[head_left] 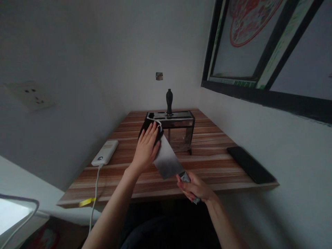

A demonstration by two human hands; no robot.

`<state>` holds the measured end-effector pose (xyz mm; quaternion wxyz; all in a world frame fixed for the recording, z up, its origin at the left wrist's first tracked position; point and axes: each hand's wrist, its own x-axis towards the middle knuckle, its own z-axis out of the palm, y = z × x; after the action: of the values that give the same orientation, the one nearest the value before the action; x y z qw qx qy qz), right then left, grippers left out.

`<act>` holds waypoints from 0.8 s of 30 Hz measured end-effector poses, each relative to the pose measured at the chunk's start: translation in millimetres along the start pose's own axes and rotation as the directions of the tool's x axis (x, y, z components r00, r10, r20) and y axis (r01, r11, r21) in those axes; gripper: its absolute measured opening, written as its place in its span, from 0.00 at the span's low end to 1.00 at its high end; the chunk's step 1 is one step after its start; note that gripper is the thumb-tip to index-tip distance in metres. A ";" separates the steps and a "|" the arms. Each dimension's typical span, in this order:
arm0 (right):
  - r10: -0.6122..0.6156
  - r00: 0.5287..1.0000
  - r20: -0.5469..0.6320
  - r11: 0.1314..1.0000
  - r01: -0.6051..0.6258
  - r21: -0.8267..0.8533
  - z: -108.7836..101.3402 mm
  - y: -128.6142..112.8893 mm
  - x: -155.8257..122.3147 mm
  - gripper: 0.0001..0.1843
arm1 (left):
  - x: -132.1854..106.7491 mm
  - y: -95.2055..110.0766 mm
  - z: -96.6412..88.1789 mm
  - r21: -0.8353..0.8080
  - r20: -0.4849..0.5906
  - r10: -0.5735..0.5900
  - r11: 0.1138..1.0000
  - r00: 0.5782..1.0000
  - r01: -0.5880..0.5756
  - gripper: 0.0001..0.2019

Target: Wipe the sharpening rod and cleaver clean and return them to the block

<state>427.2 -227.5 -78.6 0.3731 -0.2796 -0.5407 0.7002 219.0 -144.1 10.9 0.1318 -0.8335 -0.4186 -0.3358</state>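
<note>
A cleaver (168, 159) with a broad metal blade slants over the table's near half. My right hand (193, 186) is wrapped round its grey handle, low near the table's front edge. Over the blade's far end, my left hand (148, 143) presses a black cloth (142, 134) with white edging, its fingers lying along the cloth. The cloth covers that end of the blade. Just behind stands a clear-sided knife block (178, 136) with a black frame and slots on top. One black handle (169, 101) sticks up from it.
The wood-grain table (212, 173) meets walls on both sides. A white power bank (105, 152) lies at the left, its cable (95, 193) hanging over the front edge. At the right lies a dark phone (250, 164). A yellow strip (86, 202) sits on the front edge.
</note>
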 end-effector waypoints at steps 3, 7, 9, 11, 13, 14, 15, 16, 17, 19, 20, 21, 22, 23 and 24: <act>0.009 1.000 0.007 1.000 -0.009 0.008 -0.9 0.9 -0.9 0.17 | -2.7 9.7 -2.2 0.036 -0.015 0.012 0.999 1.000 -0.012 0.26; 0.011 1.000 -0.005 0.999 -0.010 0.040 0.0 -0.7 0.2 0.17 | -10.5 23.6 3.3 0.027 0.020 0.054 0.998 0.998 -0.055 0.26; 0.014 1.000 -0.013 0.998 -0.013 0.055 0.2 -1.0 1.1 0.17 | -16.4 29.6 8.4 0.015 0.038 0.069 0.997 0.997 -0.070 0.26; 0.012 1.000 -0.016 0.998 -0.011 0.066 0.0 -0.7 1.6 0.17 | -23.2 35.7 13.2 0.003 0.054 0.076 0.997 0.996 -0.076 0.26; 0.003 1.000 -0.018 0.997 -0.002 0.076 -0.6 -0.2 1.6 0.16 | -30.5 42.8 16.9 -0.004 0.071 0.083 0.997 0.994 -0.083 0.26; 0.000 1.000 -0.020 0.997 0.001 0.079 -1.0 0.1 1.6 0.17 | -34.3 46.8 18.2 -0.005 0.085 0.090 0.996 0.992 -0.089 0.26; 0.000 1.000 -0.024 0.997 0.002 0.083 -1.3 0.3 1.5 0.17 | -38.2 51.0 19.3 -0.007 0.100 0.098 0.995 0.990 -0.098 0.26; 0.001 1.000 -0.028 0.996 0.001 0.086 -1.6 0.5 1.5 0.17 | -42.3 55.3 20.1 -0.011 0.116 0.109 0.994 0.987 -0.109 0.26; 0.003 0.999 -0.034 0.996 0.000 0.088 -1.8 0.7 1.6 0.17 | -46.6 59.7 20.9 -0.016 0.133 0.123 0.992 0.983 -0.122 0.26; 0.001 0.999 -0.051 0.996 0.004 0.086 -2.5 1.5 2.0 0.16 | -55.2 67.7 22.3 -0.030 0.167 0.150 0.989 0.974 -0.147 0.26; -0.003 0.998 -0.059 0.996 0.008 0.085 -2.9 2.0 2.3 0.16 | -59.3 71.2 22.8 -0.036 0.183 0.164 0.987 0.969 -0.160 0.26; -0.007 0.998 -0.065 0.996 0.013 0.085 -3.4 2.7 2.6 0.16 | -63.1 74.0 23.3 -0.042 0.198 0.175 0.985 0.964 -0.170 0.27; -0.010 0.998 -0.069 0.996 0.016 0.085 -3.9 3.4 2.9 0.16 | -66.5 76.3 23.5 -0.047 0.211 0.183 0.983 0.960 -0.177 0.27; -0.011 0.997 -0.070 0.996 0.017 0.087 -4.3 4.1 3.1 0.16 | -69.3 77.9 23.5 -0.050 0.218 0.188 0.982 0.958 -0.181 0.27; -0.007 0.998 -0.068 0.995 0.014 0.094 -4.7 4.7 3.3 0.16 | -71.4 79.1 23.3 -0.054 0.223 0.192 0.981 0.956 -0.185 0.27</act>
<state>428.0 -222.8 -84.3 0.4077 -0.2824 -0.4954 0.7132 261.3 -224.6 -49.3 0.1009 -0.9045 -0.3439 -0.2311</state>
